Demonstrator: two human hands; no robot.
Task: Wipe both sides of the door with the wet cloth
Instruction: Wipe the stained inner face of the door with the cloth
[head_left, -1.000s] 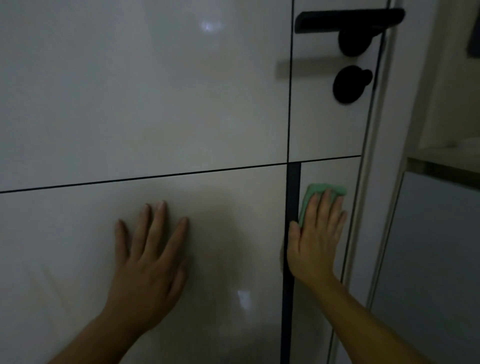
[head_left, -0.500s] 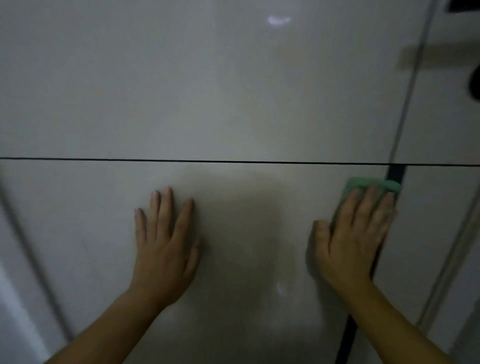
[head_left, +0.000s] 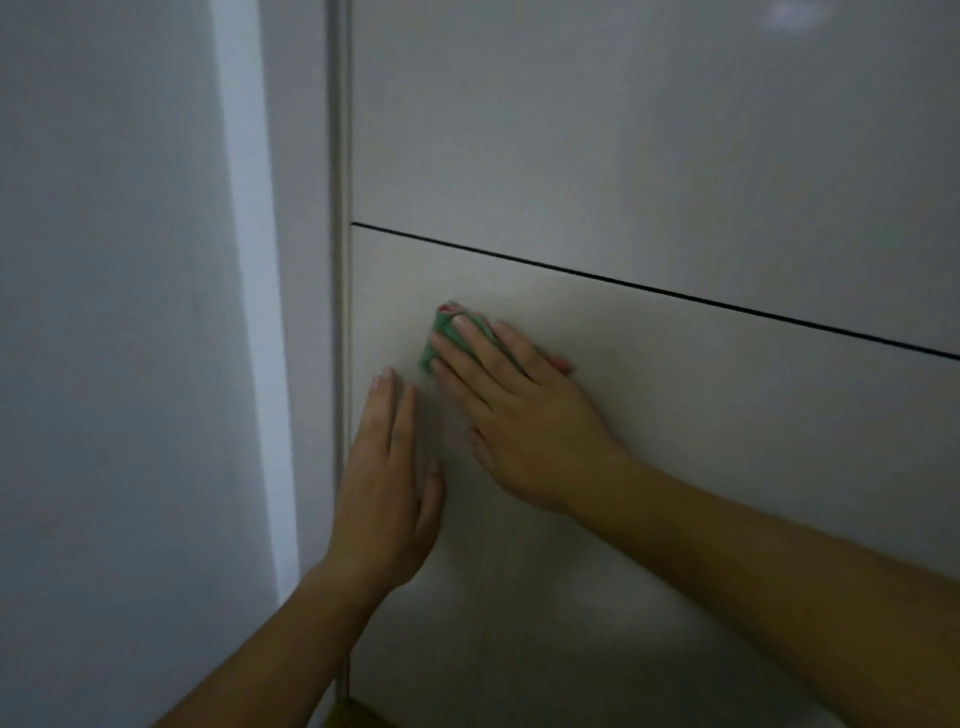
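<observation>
Pressing a small crumpled green cloth (head_left: 442, 326) against the glossy off-white door (head_left: 675, 156), the right hand (head_left: 524, 421) is lying released, its fingers straight and spread over the cloth rather than curled round it, pointing toward 10 o'clock. The cloth is sitting on the door's lower panel, just below the thin dark horizontal groove (head_left: 675, 295) and near the door's 9 o'clock edge. The left hand (head_left: 387, 488) is resting flat on the same panel at 7 o'clock from the cloth, just beside the right hand, fingers straight toward 12 o'clock and holding nothing. A pale vertical frame strip (head_left: 340, 208) is bordering the door, with a plain grey wall (head_left: 104, 312) beyond it at 9 o'clock.
</observation>
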